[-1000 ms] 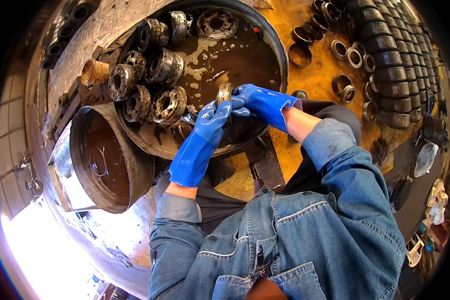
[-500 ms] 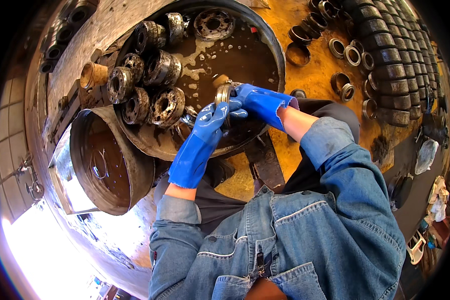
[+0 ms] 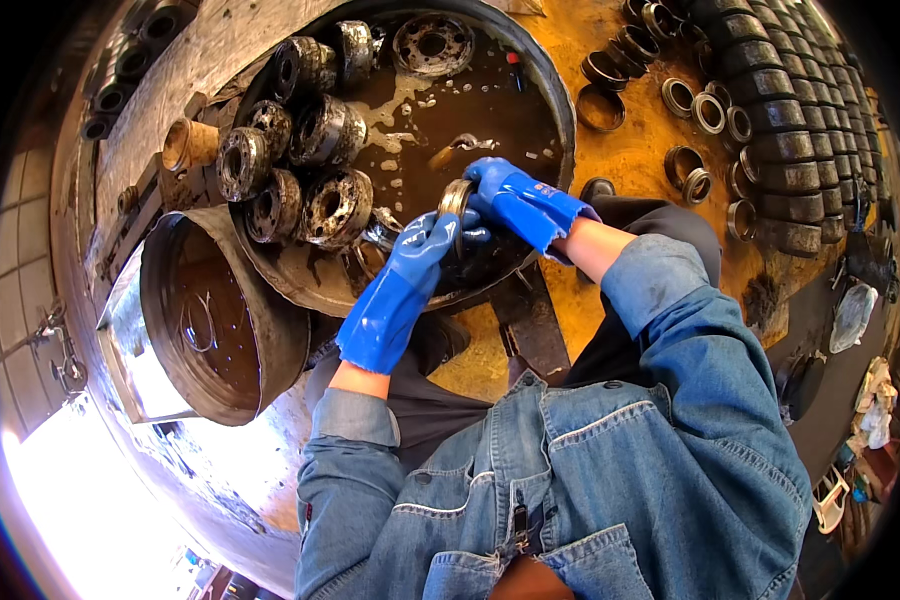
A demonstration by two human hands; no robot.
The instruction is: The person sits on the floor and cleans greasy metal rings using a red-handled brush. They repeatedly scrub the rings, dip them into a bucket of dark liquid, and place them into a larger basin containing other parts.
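Note:
Over the near part of a large round basin (image 3: 568, 150) of murky brown liquid, a shiny metal ring (image 3: 456, 197) is held upright. My left hand (image 3: 425, 248), in a blue rubber glove, grips it from the left and below. My right hand (image 3: 502, 190), gloved alike, is closed at the ring's right side; its fingertips and anything inside them are hidden. Just beyond the right glove shows a small tool with a wooden-coloured part and a pale end (image 3: 458, 150); whether the glove touches it I cannot tell. Greasy wheel-like metal parts (image 3: 330, 210) are piled at the basin's left.
A metal drum (image 3: 260, 330) with dark liquid stands left of the basin, below a brown cup-like container (image 3: 190, 145). Loose metal rings (image 3: 710, 113) lie on the yellowish floor at right, beside stacked dark cylindrical parts (image 3: 785, 150). A red-tipped item (image 3: 513, 60) sits in the basin.
The right hand has shifted slightly and turned at the ring. More of the small wooden-coloured tool shows beyond it. The left hand keeps its grip, and the view has moved a little.

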